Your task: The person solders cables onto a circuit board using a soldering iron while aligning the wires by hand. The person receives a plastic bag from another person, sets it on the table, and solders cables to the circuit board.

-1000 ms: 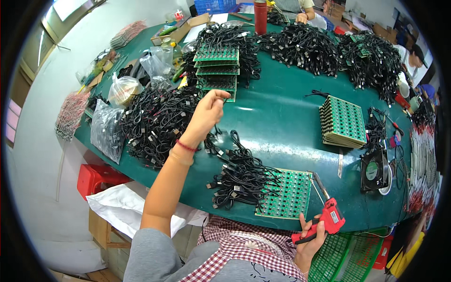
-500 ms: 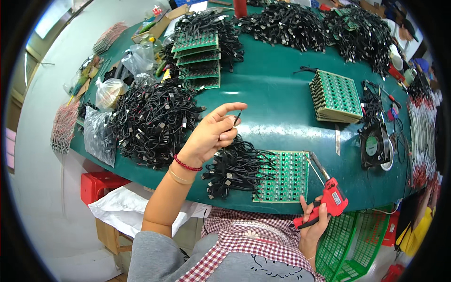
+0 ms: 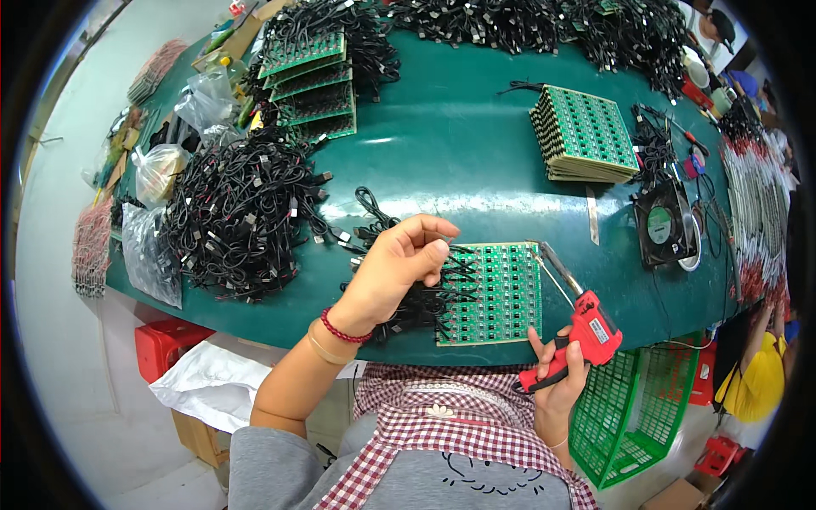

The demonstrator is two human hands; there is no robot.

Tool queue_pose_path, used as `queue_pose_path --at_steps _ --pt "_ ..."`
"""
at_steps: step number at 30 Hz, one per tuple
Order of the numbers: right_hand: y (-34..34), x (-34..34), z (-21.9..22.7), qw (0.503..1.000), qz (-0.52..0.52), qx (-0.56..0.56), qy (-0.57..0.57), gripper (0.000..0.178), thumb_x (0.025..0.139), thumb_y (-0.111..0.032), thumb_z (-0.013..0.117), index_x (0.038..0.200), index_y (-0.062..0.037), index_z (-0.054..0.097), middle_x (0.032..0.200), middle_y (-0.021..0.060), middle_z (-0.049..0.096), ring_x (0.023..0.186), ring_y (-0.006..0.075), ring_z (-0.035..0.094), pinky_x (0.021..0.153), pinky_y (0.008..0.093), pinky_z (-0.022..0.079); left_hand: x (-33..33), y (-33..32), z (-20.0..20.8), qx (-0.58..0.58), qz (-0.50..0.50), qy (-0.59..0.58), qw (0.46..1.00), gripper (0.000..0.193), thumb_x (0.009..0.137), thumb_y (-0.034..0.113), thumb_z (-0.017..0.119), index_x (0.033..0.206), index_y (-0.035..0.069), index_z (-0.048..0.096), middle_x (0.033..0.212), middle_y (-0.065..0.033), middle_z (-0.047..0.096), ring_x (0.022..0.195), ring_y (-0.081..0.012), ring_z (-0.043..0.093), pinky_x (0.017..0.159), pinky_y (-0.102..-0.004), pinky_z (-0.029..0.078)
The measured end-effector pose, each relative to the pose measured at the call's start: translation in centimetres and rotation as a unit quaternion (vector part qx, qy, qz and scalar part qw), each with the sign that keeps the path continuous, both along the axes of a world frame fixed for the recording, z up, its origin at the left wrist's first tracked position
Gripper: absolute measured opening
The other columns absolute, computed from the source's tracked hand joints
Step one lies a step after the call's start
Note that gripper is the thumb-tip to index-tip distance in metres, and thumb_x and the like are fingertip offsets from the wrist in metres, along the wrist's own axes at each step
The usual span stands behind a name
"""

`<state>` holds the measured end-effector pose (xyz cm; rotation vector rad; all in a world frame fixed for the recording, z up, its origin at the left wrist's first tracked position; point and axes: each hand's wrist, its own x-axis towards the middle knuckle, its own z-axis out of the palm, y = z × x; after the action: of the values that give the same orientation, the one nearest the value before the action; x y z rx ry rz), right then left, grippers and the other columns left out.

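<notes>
My left hand (image 3: 398, 270) is pinched closed at the upper left corner of a green circuit board (image 3: 507, 293). Between its fingertips is the thin end of a black cable, mostly hidden by the fingers; a looped black cable (image 3: 371, 208) lies just beyond the hand. Several black cables (image 3: 416, 308) lie bunched under the wrist, with their ends reaching over the board's left columns. In my right hand (image 3: 563, 374) is a red soldering gun (image 3: 595, 330), gripped by its handle. Its metal tip and a thin feed tube point at the board's upper right corner.
A large heap of black cables (image 3: 242, 217) lies to the left. Behind it are stacked boards with cables (image 3: 310, 89). A pile of bare boards (image 3: 586, 132) stands at the right, near a black fan (image 3: 665, 223). A green crate (image 3: 633, 416) is below the table edge.
My left hand has come down and closer to the board, carrying the cable end. The right hand keeps the soldering gun at the board's upper right corner. The whole view has shifted somewhat.
</notes>
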<state>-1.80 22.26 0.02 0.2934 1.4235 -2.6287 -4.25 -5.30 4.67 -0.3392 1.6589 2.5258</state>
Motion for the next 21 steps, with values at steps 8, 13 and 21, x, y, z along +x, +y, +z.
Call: queue_pose_path --at_steps 8,13,21 --pt "-0.1 -0.2 0.2 1.0 0.002 0.005 -0.003 0.024 0.092 -0.018 0.051 0.105 0.0017 0.046 0.06 0.0091 0.051 0.041 0.0122 0.044 0.094 0.0511 0.048 0.0 1.9 -0.7 -0.298 0.027 0.072 0.951 0.014 0.087 0.008 0.064 0.099 0.001 0.066 0.082 0.0024 0.047 0.074 -0.0056 0.045 0.067 -0.0204 0.038" --pt "0.2 -0.3 0.1 1.0 0.006 0.002 -0.001 0.024 0.092 -0.018 0.051 0.105 0.0018 0.046 0.06 0.0091 0.051 0.042 0.0121 0.045 0.095 0.0521 0.048 -0.1 2.0 -0.5 -0.331 -0.001 0.068 0.941 0.013 0.087 0.004 0.062 0.099 0.001 0.066 0.081 0.002 0.047 0.075 -0.0054 0.046 0.068 -0.0197 0.039" --pt "-0.1 -0.2 0.2 1.0 0.002 -0.005 -0.007 0.024 0.092 -0.018 0.051 0.105 0.0021 0.047 0.06 0.0083 0.049 0.042 0.0125 0.043 0.094 0.0529 0.048 2.6 -1.0 5.0 -0.35 0.082 0.114 0.926 0.018 0.082 -0.001 0.066 0.1 -0.001 0.067 0.08 0.0002 0.052 0.072 -0.0049 0.052 0.064 -0.0179 0.043"
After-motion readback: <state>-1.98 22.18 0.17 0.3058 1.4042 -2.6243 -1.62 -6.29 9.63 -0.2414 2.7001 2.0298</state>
